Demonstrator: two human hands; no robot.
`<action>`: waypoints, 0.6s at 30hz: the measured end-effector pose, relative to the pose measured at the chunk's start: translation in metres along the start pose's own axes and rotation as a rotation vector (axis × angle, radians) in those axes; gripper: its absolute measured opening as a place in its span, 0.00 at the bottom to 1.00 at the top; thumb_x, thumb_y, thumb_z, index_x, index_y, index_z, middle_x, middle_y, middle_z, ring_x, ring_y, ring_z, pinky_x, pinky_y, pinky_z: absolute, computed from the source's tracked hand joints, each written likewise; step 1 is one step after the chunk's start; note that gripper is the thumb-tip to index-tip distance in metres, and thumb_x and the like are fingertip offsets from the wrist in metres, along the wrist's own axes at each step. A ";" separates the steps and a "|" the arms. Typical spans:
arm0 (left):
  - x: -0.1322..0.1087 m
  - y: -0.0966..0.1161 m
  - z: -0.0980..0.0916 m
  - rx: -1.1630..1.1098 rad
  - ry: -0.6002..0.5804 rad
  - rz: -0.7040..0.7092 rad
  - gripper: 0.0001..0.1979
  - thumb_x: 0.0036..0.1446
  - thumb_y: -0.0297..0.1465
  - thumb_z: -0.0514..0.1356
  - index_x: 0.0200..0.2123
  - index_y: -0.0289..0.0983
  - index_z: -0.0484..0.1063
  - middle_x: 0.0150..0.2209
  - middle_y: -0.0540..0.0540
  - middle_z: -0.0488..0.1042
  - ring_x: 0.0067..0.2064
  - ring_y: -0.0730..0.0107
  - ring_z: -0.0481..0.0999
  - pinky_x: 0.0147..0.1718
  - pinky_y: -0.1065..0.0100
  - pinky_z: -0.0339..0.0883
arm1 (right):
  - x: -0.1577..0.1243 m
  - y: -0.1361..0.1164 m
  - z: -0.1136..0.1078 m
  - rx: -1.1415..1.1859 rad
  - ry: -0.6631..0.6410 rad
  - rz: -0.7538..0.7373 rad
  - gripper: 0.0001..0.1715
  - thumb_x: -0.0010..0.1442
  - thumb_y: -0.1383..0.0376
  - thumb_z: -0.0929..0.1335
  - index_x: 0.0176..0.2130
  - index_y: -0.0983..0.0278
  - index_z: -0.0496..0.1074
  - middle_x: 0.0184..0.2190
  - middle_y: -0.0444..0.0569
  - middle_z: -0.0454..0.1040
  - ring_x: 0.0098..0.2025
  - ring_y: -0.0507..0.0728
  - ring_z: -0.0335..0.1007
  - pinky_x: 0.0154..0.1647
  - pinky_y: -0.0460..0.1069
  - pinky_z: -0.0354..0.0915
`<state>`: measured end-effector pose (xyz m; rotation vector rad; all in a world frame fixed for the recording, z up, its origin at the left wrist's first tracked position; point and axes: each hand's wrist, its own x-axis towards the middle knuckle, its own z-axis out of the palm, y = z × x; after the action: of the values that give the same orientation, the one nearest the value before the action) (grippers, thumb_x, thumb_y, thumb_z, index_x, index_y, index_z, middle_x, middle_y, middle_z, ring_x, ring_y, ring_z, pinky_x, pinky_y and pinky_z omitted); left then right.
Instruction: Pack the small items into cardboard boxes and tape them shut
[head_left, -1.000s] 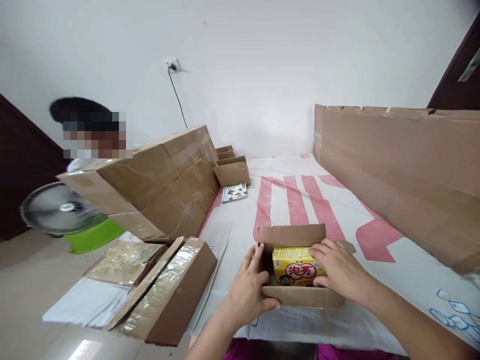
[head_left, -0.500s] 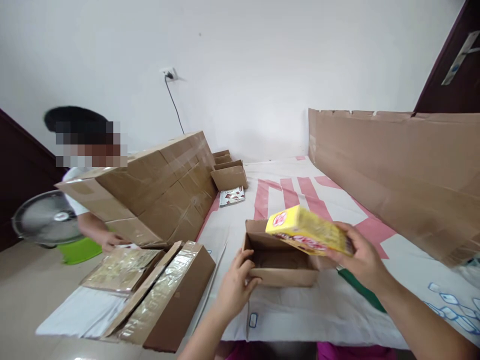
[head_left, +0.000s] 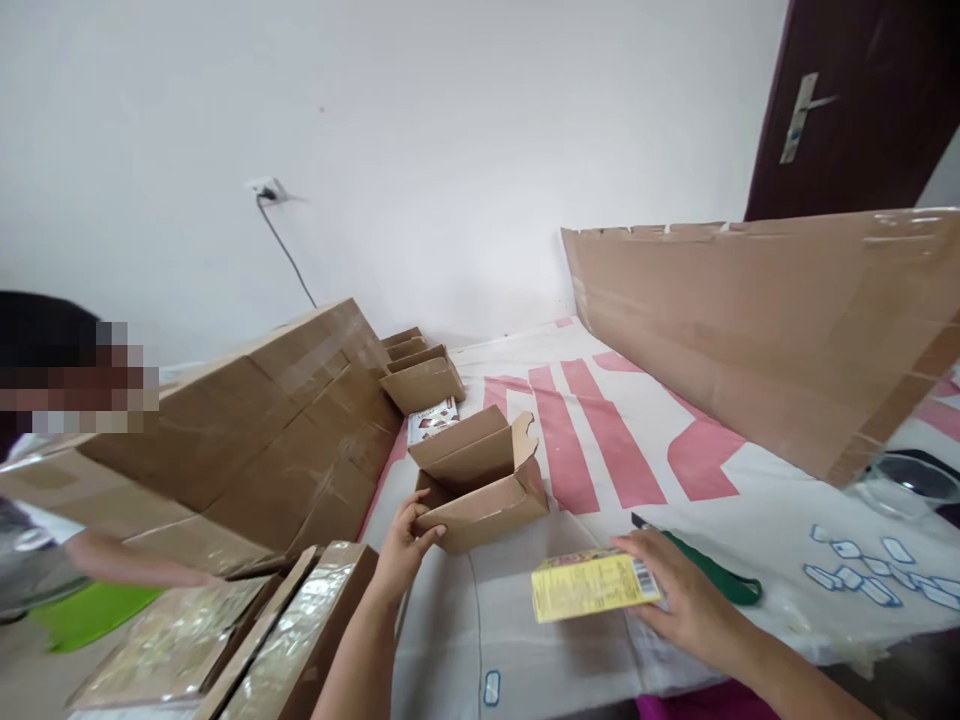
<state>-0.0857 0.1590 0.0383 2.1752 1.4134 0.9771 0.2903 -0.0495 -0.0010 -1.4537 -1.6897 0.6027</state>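
Your yellow packet (head_left: 589, 585) was outside the small carton (head_left: 480, 480), low over the white and red table cover (head_left: 600, 440) at the near edge. I could not tell whether it touched the cloth. Your right hand (head_left: 679, 600) held it by its right end, fingers closed over the top and the barcode face turned up. A dark green thing (head_left: 712, 575) lay just beyond that hand, partly hidden by it.

To the left, your left hand (head_left: 401, 545) was closed on the near corner of the small carton, thumb over the wall. The carton was tilted, its flaps open and its inside showing nothing that I could make out. So I judged the step to be the one between packet and carton, the two held apart, one in each hand.

Any further handling called for a level carton first, because a tilted mouth would catch the packet's long edge. It also called for a firmer hold on the packet than one end allowed.

Farther out stood a row of open cartons (head_left: 424, 380), with a small printed pack (head_left: 433, 420) before them. Large taped boxes (head_left: 247, 430) leaned at the left. A tall cardboard sheet (head_left: 750, 320) stood along the right. Another person's arm (head_left: 120, 565) reached in low at the far left.
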 end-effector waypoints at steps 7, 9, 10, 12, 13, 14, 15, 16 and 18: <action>0.021 -0.004 0.001 0.099 -0.022 -0.004 0.08 0.47 0.36 0.63 0.27 0.39 0.67 0.56 0.39 0.68 0.57 0.51 0.68 0.55 0.51 0.63 | -0.004 0.010 0.015 -0.032 -0.024 0.054 0.38 0.53 0.69 0.66 0.61 0.61 0.55 0.57 0.58 0.66 0.59 0.63 0.64 0.59 0.59 0.63; 0.038 -0.004 0.000 0.139 0.009 -0.040 0.07 0.47 0.33 0.64 0.27 0.38 0.68 0.57 0.39 0.67 0.58 0.52 0.67 0.57 0.52 0.62 | -0.003 0.016 0.017 -0.050 -0.022 0.048 0.36 0.54 0.67 0.66 0.61 0.62 0.55 0.57 0.59 0.66 0.59 0.63 0.64 0.59 0.58 0.64; 0.048 -0.005 -0.002 0.161 0.025 -0.065 0.07 0.48 0.31 0.65 0.28 0.38 0.68 0.57 0.39 0.67 0.59 0.52 0.67 0.58 0.53 0.61 | -0.003 0.019 0.019 -0.060 -0.016 0.044 0.35 0.55 0.66 0.66 0.61 0.62 0.55 0.58 0.59 0.66 0.59 0.63 0.64 0.59 0.58 0.64; 0.069 -0.007 -0.006 0.201 0.054 -0.124 0.07 0.51 0.31 0.65 0.32 0.36 0.71 0.57 0.40 0.67 0.59 0.53 0.66 0.59 0.51 0.60 | -0.003 0.023 0.021 -0.081 0.004 0.031 0.33 0.57 0.64 0.66 0.60 0.61 0.56 0.57 0.58 0.67 0.59 0.63 0.65 0.59 0.58 0.64; 0.079 -0.008 -0.010 0.218 0.067 -0.157 0.08 0.54 0.31 0.65 0.35 0.35 0.72 0.57 0.40 0.68 0.59 0.54 0.67 0.58 0.50 0.60 | -0.003 0.024 0.022 -0.091 0.014 0.024 0.32 0.57 0.62 0.66 0.60 0.61 0.57 0.57 0.57 0.68 0.59 0.63 0.65 0.59 0.58 0.65; 0.088 -0.010 -0.014 0.231 0.082 -0.191 0.10 0.57 0.33 0.64 0.40 0.34 0.73 0.56 0.41 0.68 0.58 0.55 0.68 0.56 0.49 0.62 | -0.003 0.026 0.022 -0.101 0.024 0.018 0.32 0.58 0.60 0.66 0.60 0.61 0.58 0.57 0.57 0.69 0.59 0.63 0.66 0.58 0.57 0.65; 0.096 -0.011 -0.020 0.241 0.100 -0.225 0.12 0.59 0.34 0.62 0.45 0.34 0.72 0.56 0.41 0.69 0.56 0.56 0.69 0.55 0.49 0.63 | -0.004 0.027 0.023 -0.110 0.034 0.012 0.31 0.58 0.59 0.66 0.59 0.61 0.59 0.56 0.57 0.69 0.58 0.63 0.66 0.57 0.57 0.66; 0.102 -0.012 -0.025 0.247 0.124 -0.261 0.15 0.61 0.35 0.61 0.49 0.35 0.70 0.55 0.42 0.69 0.56 0.57 0.69 0.54 0.48 0.65 | -0.005 0.029 0.024 -0.119 0.046 0.006 0.31 0.58 0.58 0.66 0.59 0.61 0.59 0.56 0.57 0.70 0.58 0.63 0.67 0.57 0.57 0.67; 0.110 -0.011 -0.034 0.247 0.191 -0.338 0.18 0.62 0.36 0.60 0.53 0.37 0.68 0.57 0.41 0.67 0.56 0.56 0.69 0.54 0.47 0.64 | -0.006 0.033 0.027 -0.132 0.067 -0.010 0.32 0.58 0.56 0.67 0.59 0.61 0.60 0.55 0.57 0.70 0.58 0.64 0.68 0.55 0.56 0.69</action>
<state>-0.0888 0.2602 0.0936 1.9463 2.0070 0.9434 0.2877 -0.0435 -0.0438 -1.5397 -1.7109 0.4387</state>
